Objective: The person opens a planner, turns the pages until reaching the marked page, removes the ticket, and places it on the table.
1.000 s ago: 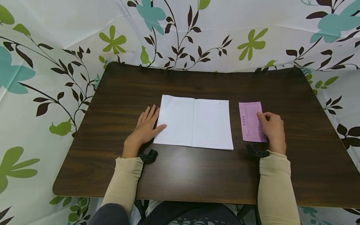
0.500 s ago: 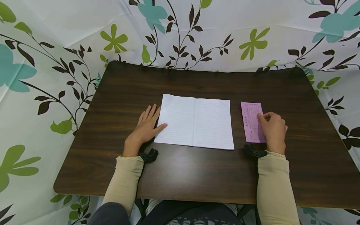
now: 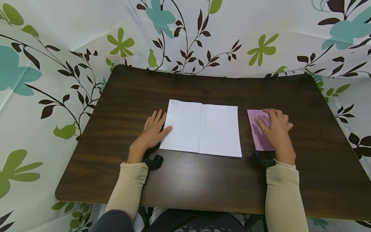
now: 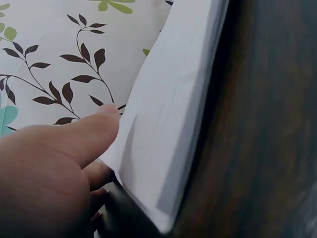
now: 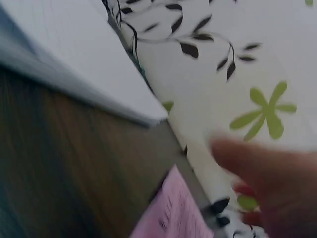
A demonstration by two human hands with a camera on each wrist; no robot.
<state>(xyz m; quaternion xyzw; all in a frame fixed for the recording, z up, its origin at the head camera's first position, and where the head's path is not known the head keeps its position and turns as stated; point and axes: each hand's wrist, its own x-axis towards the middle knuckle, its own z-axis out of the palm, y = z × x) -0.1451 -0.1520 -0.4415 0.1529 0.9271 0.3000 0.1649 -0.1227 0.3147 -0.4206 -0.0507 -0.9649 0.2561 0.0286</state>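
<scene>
An open lined notebook (image 3: 185,127) lies flat at the middle of the table, its white pages facing up. My left hand (image 3: 150,132) rests at its left edge, thumb on the page and the other fingers spread straight beside it. In the left wrist view the thumb (image 4: 94,131) touches the notebook's edge (image 4: 163,109). To the right lies a pink printed slip (image 3: 258,132). Over its right part is my right hand (image 3: 275,129), fingers loosely extended. The right wrist view has the hand (image 5: 277,183) blurred and apart from the slip (image 5: 173,213).
The dark wooden table (image 3: 203,187) has its near edge against the person's body. A white curtain (image 3: 226,19) with leaf and flower prints hangs behind and around it. Black wrist cameras (image 3: 155,162) sit on both wrists.
My right hand has let go of the pink slip's right edge and moved up and left over it, fingers loosening. The left hand stays at the notebook.
</scene>
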